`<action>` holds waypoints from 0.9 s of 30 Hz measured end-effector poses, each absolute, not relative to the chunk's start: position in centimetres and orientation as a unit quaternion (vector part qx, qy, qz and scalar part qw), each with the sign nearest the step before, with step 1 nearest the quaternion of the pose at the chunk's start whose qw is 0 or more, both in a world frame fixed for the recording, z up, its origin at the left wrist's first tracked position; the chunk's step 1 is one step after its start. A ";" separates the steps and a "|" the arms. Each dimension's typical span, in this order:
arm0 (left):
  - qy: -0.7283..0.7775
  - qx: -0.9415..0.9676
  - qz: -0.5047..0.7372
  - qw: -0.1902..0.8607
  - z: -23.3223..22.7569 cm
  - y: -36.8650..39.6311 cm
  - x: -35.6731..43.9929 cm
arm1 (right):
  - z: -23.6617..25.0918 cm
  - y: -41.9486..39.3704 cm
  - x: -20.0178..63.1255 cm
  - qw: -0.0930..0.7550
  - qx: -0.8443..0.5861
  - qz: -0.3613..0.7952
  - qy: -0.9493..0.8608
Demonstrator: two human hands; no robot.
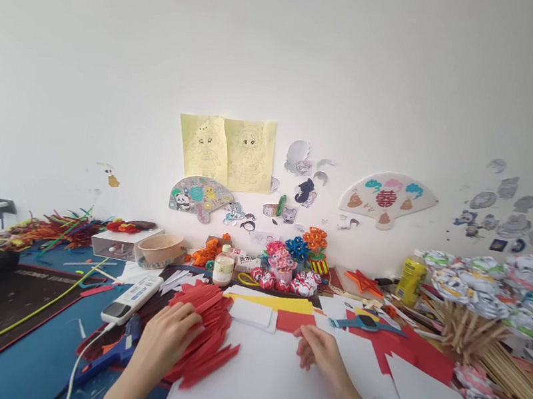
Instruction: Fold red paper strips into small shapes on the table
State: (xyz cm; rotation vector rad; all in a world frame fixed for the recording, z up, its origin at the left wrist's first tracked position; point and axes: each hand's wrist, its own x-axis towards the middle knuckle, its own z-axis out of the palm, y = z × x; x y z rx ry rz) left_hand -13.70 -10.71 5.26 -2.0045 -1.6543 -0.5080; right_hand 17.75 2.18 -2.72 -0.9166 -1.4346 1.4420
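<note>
A tan bowl (161,248) is seen behind the work area, its contents hidden, beside a white drawer box (117,245). One small white bottle (223,267) and one yellow bottle (411,278) are counted, upright. The left hand (167,337) is laid flat, fingers spread, on the pile of red paper strips (204,338). The right hand (321,350) is rested on the white paper sheet (262,381), fingers loosely curled together, nothing clamped. Just left of the strips a white power strip (132,299) and a blue glue gun (113,351) are placed. A blue mat (40,352) is spread over the cluttered table. Two yellow drawings (227,151) and two paper fans are stuck to the white wall (291,41).
</note>
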 end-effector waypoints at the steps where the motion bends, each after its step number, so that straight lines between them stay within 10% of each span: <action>1: -0.598 -0.745 -0.182 0.232 5.1 -10.8 -13.2 | -2.7 2.1 17.8 0.439 -0.370 0.579 -0.579; 27: -0.550 -0.788 -0.157 0.227 0.6 -14.7 -7.4 | -2.9 1.8 17.6 0.378 -0.365 0.550 -0.649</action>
